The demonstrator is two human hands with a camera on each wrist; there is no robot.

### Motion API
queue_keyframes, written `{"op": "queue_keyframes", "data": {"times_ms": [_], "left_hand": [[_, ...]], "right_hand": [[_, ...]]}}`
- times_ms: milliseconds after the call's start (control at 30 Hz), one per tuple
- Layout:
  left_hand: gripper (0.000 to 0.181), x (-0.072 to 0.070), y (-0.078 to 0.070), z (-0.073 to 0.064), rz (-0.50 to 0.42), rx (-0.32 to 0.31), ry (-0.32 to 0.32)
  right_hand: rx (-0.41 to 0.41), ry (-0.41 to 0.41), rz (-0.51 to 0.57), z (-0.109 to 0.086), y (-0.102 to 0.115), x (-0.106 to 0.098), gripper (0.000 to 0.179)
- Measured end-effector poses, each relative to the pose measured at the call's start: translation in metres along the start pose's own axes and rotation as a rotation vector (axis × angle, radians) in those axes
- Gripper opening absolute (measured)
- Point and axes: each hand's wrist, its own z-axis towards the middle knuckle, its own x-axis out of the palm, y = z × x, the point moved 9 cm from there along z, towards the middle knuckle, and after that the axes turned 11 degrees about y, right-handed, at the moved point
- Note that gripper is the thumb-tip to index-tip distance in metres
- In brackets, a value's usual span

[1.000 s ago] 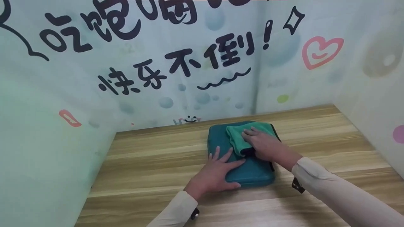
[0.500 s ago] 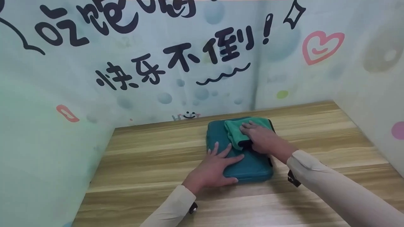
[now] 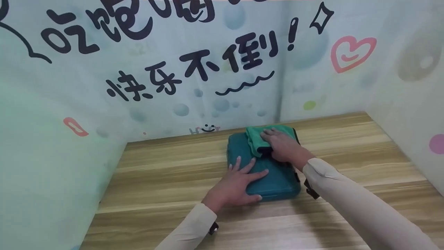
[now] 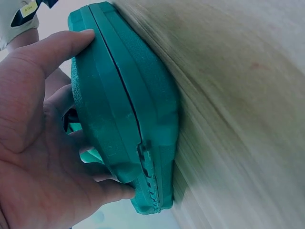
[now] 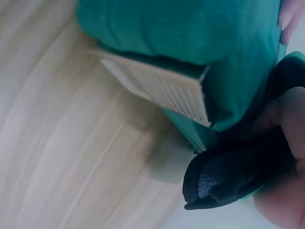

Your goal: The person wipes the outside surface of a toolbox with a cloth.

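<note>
Clock: set on the case, twelve o'clock toward the printed back wall (image 3: 156,116).
Teal hinged case: flat on the wood-grain tabletop (image 3: 166,173), right of your centre; its hinge (image 4: 150,176) shows in the left wrist view, the lids closed together.
Green cloth: folded, black-edged (image 3: 255,140), on the case (image 3: 274,184) at one o'clock, near the wall.
Your left hand: fingers spread, resting on the case from eight o'clock (image 3: 237,185), thumb at the near edge.
Your right hand: fingers extended and pressed on the cloth at one o'clock (image 3: 285,146).
In the way: a ribbed clasp (image 5: 162,88) juts from the case's three o'clock side, near the cloth's dark edge; your right sleeve (image 3: 367,205) crosses the tabletop toward five o'clock.
Side panels: pale green (image 3: 34,166) at nine o'clock, pale with a purple dot (image 3: 437,144) at three.
Big black writing: "快乐不倒!" (image 3: 195,66) toward eleven; above it "吃饱" (image 3: 130,26) and characters the top edge cuts off.
Small print: a smiley (image 3: 208,130) over letters starting with H, the rest unreadable.
Drawing: a pink smiling heart (image 3: 353,53) toward one o'clock.
Label: yellow tag (image 4: 28,9) on a black band at your right cuff, text too small to read.
</note>
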Motion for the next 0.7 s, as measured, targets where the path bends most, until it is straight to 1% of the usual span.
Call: {"op": "queue_keyframes", "data": {"times_ms": [167,300,533,600,700], "left_hand": [[0.074,0.000,0.000,-0.001,-0.010,0.007,-0.002],[0.073,0.000,0.000,-0.001,-0.013,0.009,-0.007],[0.073,0.001,0.001,-0.001,-0.009,0.006,-0.016],[0.073,0.001,0.001,-0.002,-0.010,0.008,-0.017],[0.073,0.002,0.002,-0.001,0.001,0.012,-0.023]], "right_hand": [[0.005,0.007,-0.002,0.009,-0.003,0.001,0.059],[-0.013,-0.001,-0.004,0.010,-0.003,0.003,0.057],[-0.038,0.005,0.011,0.003,0.000,0.011,0.062],[-0.053,0.005,0.007,-0.001,0.004,0.012,0.063],[-0.097,-0.017,-0.004,-0.009,0.011,0.014,0.064]]}}
